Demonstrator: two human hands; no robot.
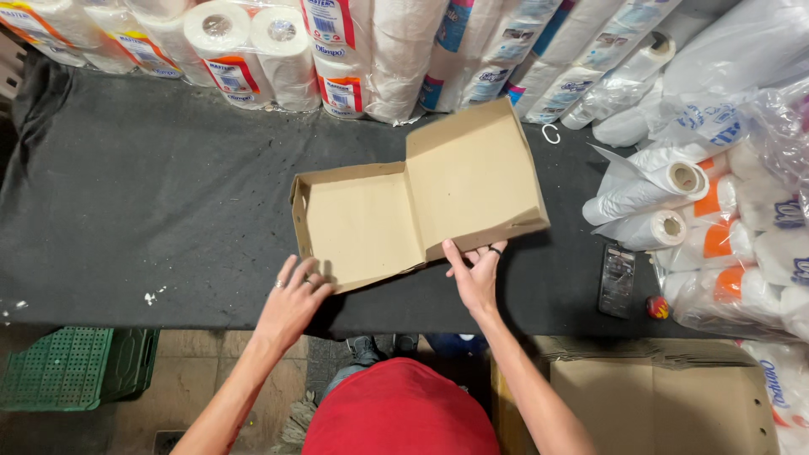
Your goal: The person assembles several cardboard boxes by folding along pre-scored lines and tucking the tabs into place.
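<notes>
What we cannot make out

The right hand [477, 278] hides its fingertips under the cardboard box [419, 202]; paper-roll packs [278, 50] are cut by the top edge, and the small red object [657, 307] is too small to identify.

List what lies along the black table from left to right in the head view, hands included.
Left hand → open cardboard box → right hand → dark phone → small red object → wrapped paper rolls with orange bands.
</notes>
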